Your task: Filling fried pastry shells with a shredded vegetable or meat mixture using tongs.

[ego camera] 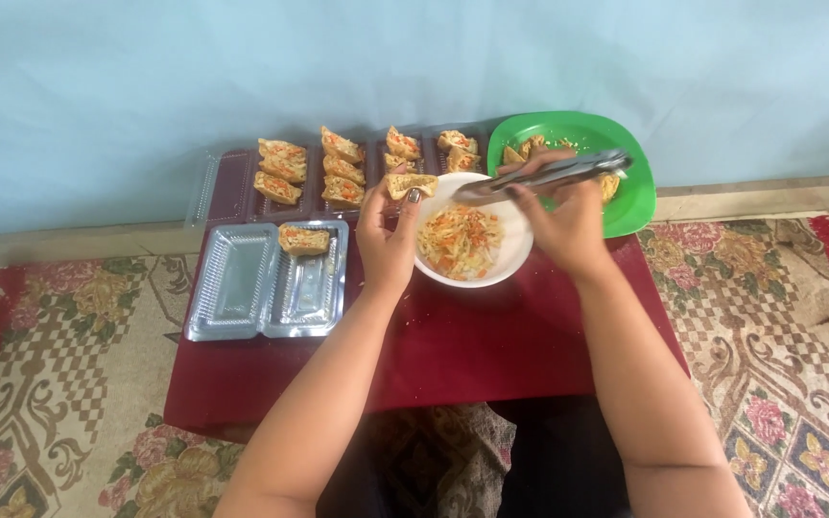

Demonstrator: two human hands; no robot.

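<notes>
Partly hidden behind your right hand (pixel 568 225), gripped metal tongs (pixel 554 173) cross the green plastic plate (pixel 637 206); your left hand (pixel 388 240) pinches a stuffed tofu piece (pixel 409 182) beside the clear plastic tray (pixel 242 288) at the table's left edge.

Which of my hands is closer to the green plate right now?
Right. The right hand, gripping metal tongs, overlaps the green plate's near edge; the left hand, holding a stuffed piece, sits beyond the white bowl.

- A clear plastic tray (pixel 242 288) left of the hands, one stuffed piece (pixel 304 239) in its far compartment.
- Rows of filled pieces (pixel 338 163) in a tray beyond the hands.
- A dark red bench (pixel 453 355) under everything.
- A patterned floral carpet (pixel 59 384) around the bench.
- A pale blue wall (pixel 242 67) behind.
</notes>
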